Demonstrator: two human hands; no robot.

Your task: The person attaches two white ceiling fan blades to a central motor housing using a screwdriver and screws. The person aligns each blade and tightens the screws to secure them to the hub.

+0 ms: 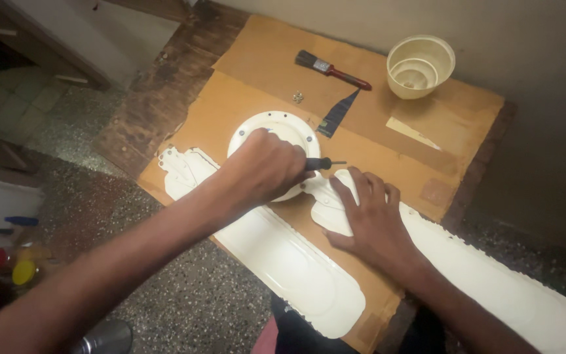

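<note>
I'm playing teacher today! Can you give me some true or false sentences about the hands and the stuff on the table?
1. The left hand grips a dark-handled tool. True.
2. The right hand lies flat on a cream fan blade. True.
3. The paintbrush is in the right hand. False: it lies on the cardboard, untouched.
4. The cream cup-shaped cover sits on the round plate. False: it stands apart, near the wall.

no packages, labels, signs or screens in view, only tools and cream-coloured parts
</note>
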